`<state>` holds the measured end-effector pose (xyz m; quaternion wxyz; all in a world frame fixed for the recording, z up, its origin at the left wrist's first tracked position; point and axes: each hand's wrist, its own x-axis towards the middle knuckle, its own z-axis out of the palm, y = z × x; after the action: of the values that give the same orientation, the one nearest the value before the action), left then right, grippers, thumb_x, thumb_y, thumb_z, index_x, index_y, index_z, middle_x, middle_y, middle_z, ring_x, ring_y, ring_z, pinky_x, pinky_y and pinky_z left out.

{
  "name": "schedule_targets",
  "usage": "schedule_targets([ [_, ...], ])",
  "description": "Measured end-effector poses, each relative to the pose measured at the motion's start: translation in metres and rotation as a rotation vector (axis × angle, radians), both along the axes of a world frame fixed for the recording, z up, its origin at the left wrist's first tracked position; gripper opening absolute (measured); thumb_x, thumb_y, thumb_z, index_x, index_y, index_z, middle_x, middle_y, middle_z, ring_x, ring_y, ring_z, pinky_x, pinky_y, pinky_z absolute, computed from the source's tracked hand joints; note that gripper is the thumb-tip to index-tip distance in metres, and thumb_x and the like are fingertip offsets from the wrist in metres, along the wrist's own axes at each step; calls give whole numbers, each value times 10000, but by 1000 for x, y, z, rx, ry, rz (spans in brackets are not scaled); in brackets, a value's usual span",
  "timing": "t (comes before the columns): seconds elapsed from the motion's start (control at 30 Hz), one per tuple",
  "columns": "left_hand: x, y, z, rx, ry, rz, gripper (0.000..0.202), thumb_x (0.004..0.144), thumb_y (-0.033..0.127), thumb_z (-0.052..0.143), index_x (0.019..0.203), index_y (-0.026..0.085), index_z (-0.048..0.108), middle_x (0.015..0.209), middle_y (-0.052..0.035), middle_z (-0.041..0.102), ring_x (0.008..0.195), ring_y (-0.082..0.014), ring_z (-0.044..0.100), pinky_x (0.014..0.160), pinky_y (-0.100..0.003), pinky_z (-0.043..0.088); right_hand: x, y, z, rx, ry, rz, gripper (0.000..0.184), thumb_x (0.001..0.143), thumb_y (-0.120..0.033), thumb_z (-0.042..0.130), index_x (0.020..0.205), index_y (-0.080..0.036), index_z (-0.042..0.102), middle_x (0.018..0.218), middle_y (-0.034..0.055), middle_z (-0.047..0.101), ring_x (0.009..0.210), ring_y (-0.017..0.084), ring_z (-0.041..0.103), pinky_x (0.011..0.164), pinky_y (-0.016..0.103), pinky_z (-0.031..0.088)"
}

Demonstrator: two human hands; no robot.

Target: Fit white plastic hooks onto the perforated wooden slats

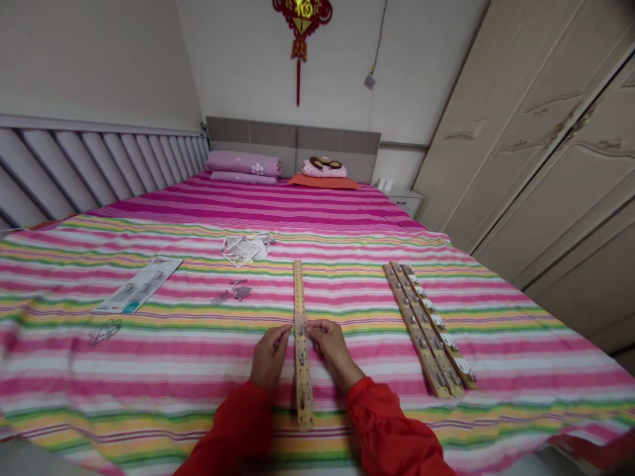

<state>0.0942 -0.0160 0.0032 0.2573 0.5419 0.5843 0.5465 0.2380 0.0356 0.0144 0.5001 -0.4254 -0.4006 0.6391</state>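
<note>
A long narrow wooden strip (298, 291) with rows of small holes lies lengthwise on the striped cloth in front of me. Small metal fittings (301, 357) sit on its nearer half. My left hand (269, 357) is closed in a pinch at the strip's left edge. From the right edge, my right hand (331, 344) pinches at the same spot, where a small shiny piece (300, 328) lies on the wood. Whatever is between the fingers of either hand is too small to make out. Both wrists come out of red sleeves.
Three similar strips (421, 324) carrying metal and white fittings lie side by side at right. On the left are a flat package (141, 285), a wire-like loop (105, 332), small grey pieces (241, 291) and a pile of packaging (247, 249). Everything lies on a bed with a striped cloth (198, 370).
</note>
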Motion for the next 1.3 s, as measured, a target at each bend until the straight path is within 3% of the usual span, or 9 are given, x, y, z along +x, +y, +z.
schedule_targets([
  [0.37, -2, 7, -7, 20, 277, -97, 350, 881, 298, 429, 1110, 239, 687, 951, -73, 660, 939, -207, 608, 886, -379, 493, -1, 1, -3, -6, -28, -26, 152, 524, -267, 731, 568, -159, 633, 417, -47, 549, 332, 50, 316, 345, 206, 183],
  [0.57, 0, 6, -3, -33, 344, -116, 390, 885, 270, 398, 1168, 242, 665, 909, -67, 603, 906, -203, 579, 844, -359, 491, -1, 4, -4, -16, -52, -13, 156, 511, -258, 720, 571, -165, 611, 404, -49, 549, 313, 58, 344, 335, 207, 210],
  [0.97, 1, 10, 0, -90, 341, -84, 352, 869, 247, 432, 1104, 262, 693, 868, -47, 592, 872, -189, 576, 820, -337, 484, 0, 6, -9, -31, -116, 0, 176, 529, -272, 716, 568, -183, 569, 378, -59, 523, 304, 68, 362, 336, 209, 222],
  [1.3, 4, 11, 6, -123, 322, -47, 282, 860, 301, 493, 1018, 253, 722, 824, -40, 597, 799, -179, 580, 747, -322, 482, -3, 10, -13, -66, -69, -22, 249, 444, -223, 748, 565, -192, 533, 408, -66, 534, 374, 75, 418, 402, 208, 285],
])
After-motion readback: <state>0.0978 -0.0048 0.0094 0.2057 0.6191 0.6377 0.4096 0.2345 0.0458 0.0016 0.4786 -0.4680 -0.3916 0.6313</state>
